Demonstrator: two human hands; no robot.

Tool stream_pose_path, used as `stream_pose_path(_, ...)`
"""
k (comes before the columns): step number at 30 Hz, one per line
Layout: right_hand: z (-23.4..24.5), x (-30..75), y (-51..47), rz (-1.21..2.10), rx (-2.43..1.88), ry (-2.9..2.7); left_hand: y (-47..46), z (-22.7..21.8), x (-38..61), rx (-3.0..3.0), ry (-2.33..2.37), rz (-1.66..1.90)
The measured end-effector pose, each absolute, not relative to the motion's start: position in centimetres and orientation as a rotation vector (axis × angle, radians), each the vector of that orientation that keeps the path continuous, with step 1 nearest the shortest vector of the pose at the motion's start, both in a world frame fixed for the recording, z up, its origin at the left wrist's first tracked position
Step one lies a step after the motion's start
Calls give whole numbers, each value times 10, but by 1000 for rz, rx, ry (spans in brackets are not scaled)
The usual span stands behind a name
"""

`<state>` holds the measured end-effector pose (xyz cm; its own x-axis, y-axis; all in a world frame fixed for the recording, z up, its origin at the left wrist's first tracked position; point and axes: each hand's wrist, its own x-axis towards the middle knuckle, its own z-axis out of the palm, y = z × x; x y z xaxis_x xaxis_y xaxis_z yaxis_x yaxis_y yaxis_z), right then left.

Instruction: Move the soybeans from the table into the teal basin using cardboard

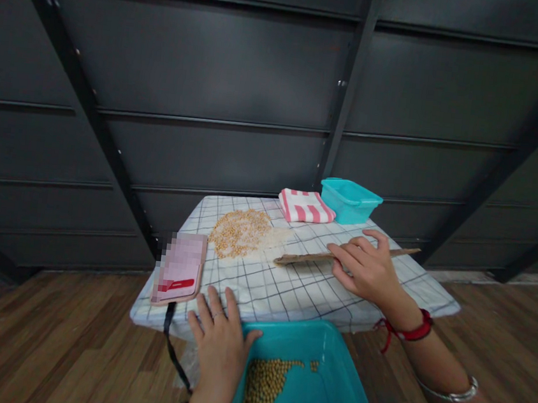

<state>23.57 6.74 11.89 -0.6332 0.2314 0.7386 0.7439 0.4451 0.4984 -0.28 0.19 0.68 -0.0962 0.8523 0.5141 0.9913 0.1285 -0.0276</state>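
My right hand (366,267) grips a flat strip of brown cardboard (301,257) that lies across the checked tablecloth (279,286). The strip's left end points toward a pile of yellow grains (239,231) with some white rice beside it. My left hand (220,341) rests on the near table edge, fingers spread, thumb against the rim of a large teal tub (326,387). The tub sits below the table edge and holds a small heap of yellow grains (267,381).
A pink phone (180,269) with a black strap lies at the table's left corner. A folded red-and-white striped cloth (305,206) and a small teal container (348,200) stand at the far edge. A dark metal wall is behind; the floor is wood.
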Motion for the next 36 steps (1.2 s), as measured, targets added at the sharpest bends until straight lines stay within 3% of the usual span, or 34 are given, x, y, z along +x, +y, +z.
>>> stream_pose_path(36,121,233,28,-948,-834,-2188,3,9,-3,-1770,-2010,-442)
